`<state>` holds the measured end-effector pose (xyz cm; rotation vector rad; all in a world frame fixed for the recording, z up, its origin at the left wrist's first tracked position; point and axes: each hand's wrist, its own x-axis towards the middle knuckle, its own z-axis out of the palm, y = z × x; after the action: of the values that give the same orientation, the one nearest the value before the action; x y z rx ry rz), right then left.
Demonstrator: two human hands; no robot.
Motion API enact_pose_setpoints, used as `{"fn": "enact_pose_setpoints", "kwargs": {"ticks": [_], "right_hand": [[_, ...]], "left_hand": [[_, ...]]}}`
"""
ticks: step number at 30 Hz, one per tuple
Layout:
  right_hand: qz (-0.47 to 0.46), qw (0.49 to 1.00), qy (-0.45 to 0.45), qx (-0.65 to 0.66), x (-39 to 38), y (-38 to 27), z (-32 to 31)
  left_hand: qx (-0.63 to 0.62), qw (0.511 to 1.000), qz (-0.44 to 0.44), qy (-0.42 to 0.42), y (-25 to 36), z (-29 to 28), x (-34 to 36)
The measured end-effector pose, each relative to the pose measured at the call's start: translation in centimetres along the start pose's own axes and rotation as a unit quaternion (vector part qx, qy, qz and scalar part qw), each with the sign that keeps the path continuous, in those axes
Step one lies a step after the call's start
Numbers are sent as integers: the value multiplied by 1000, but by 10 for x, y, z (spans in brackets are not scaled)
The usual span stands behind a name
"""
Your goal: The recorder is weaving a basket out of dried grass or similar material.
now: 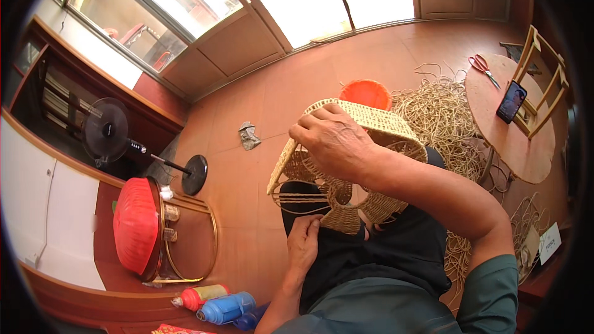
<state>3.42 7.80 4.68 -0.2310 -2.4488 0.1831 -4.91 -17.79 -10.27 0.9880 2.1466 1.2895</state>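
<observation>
A pale woven cord basket (pixel 378 119) rests tilted across my lap, its inside partly turned toward me. Over its upper left rim reaches my right hand (pixel 334 139), back upward, with fingers curled down on the weave; the fingertips are partly hidden. Lower on the left, my left hand (pixel 302 244) is closed, thumb and fingers pinching the basket's near edge. Between the two hands, several loose parallel strands (pixel 302 198) stretch across an open gap in the basket's side. Through openings in the weave my dark trousers show.
A large heap of loose cord (pixel 440 125) lies right, beside an orange bucket (pixel 366 92). On a round board (pixel 516 159) are red-handled scissors (pixel 484 69) and a phone (pixel 512 102) against a wooden frame (pixel 550 89). Left stand a fan (pixel 106 130), a red-covered chair (pixel 136 226) and vacuum flasks (pixel 226 307).
</observation>
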Motion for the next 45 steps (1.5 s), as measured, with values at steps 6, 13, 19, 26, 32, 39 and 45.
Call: {"fn": "enact_pose_setpoints", "kwargs": {"ticks": [6, 13, 19, 26, 32, 39, 45], "right_hand": [[19, 997, 62, 41, 0, 36, 4], [153, 959, 179, 155, -19, 94, -39], [364, 910, 120, 155, -108, 92, -18], [356, 918, 167, 47, -182, 61, 8], [373, 917, 135, 52, -180, 53, 3], [401, 902, 130, 91, -167, 64, 7], [408, 851, 190, 271, -215, 101, -1]], "left_hand": [[178, 981, 28, -69, 23, -5, 14], [-154, 986, 51, -44, 47, -29, 79], [-155, 983, 58, -77, 68, -57, 124], [-188, 967, -1, -174, 20, -38, 123], [-180, 974, -22, -137, 0, -30, 97], [-149, 983, 23, -105, 6, -35, 109], [-172, 982, 62, 48, -33, -51, 119]]}}
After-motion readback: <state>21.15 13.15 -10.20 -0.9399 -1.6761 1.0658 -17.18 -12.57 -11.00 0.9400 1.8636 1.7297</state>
